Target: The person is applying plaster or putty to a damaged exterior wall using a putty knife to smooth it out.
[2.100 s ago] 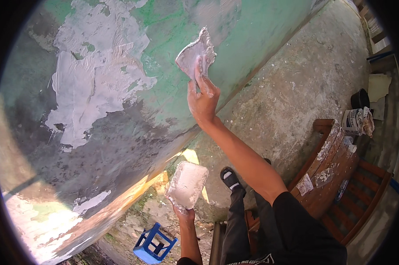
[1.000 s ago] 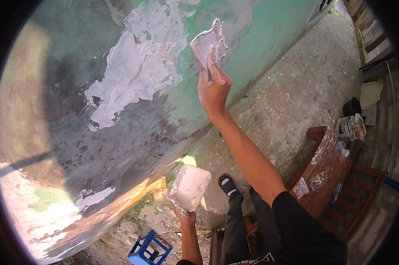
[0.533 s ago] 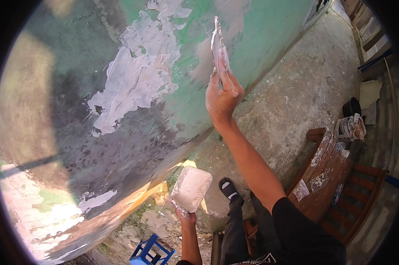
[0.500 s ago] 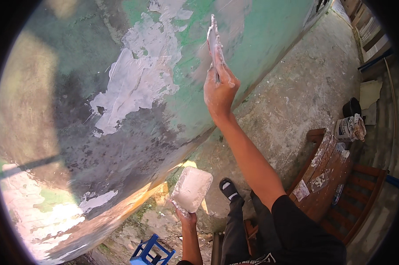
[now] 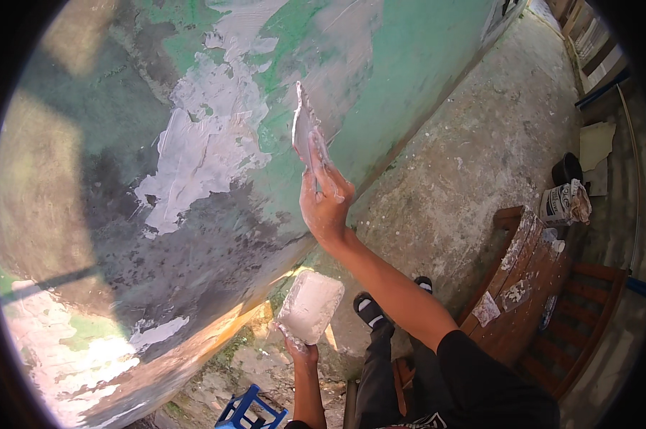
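My right hand (image 5: 328,204) is closed on a thin flat putty spreader (image 5: 304,127), coated with whitish paste along its edge. The spreader is at the green wall (image 5: 402,79); whether its edge touches the surface I cannot tell. To its left lies a broad patch of pale putty (image 5: 212,136) over the green and dark grey paint. Lower down, my left hand (image 5: 300,349) grips a rectangular tray (image 5: 331,283) from below, its inside covered with whitish putty. Paste is smeared on the fingers of both hands.
A blue plastic stool (image 5: 246,409) stands low by my left forearm. On the right is a brown wooden bench (image 5: 505,332) with paste-spotted scraps on it. A white bag or tub (image 5: 560,205) and a black bucket (image 5: 568,170) are behind it. The concrete floor (image 5: 473,136) runs along the wall.
My right hand and the spreader have moved down and to the left, closer to the pale patch. The left hand holds the tray in nearly the same place. A second foot now shows.
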A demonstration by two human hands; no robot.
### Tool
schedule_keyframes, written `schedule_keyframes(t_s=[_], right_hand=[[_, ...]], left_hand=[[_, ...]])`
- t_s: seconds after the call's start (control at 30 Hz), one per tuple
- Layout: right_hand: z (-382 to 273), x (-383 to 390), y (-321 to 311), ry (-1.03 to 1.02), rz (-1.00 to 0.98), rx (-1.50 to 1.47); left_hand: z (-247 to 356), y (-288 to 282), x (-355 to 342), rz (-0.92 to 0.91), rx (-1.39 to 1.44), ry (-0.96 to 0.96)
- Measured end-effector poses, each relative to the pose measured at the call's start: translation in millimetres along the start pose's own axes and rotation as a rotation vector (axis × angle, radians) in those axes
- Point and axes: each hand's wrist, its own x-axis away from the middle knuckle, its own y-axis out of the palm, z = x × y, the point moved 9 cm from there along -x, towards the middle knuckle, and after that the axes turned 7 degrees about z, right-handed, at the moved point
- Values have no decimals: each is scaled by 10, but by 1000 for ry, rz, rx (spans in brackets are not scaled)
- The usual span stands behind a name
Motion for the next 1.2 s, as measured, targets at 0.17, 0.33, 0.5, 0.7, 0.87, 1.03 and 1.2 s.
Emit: schedule_keyframes(t_s=[0.17, 0.33, 0.5, 0.7, 0.87, 1.03, 1.2], right_hand=[[88, 221, 467, 12, -82, 65], [-17, 770, 406, 37, -199, -115], [543, 414, -137, 58, 54, 77], [745, 400, 201, 197, -5, 91], [343, 1085, 228, 91, -199, -102], [822, 1111, -119, 122, -40, 43], [1500, 852, 97, 280, 58, 142]], left_hand=[[-61, 152, 50, -59, -18, 6], [-57, 109, 68, -24, -28, 15], [-67, 69, 60, -33, -64, 3], [-43, -77, 39, -21, -42, 23], [48, -10, 109, -36, -43, 33], [71, -72, 56, -30, -45, 68], [81, -112, 44, -42, -24, 49]])
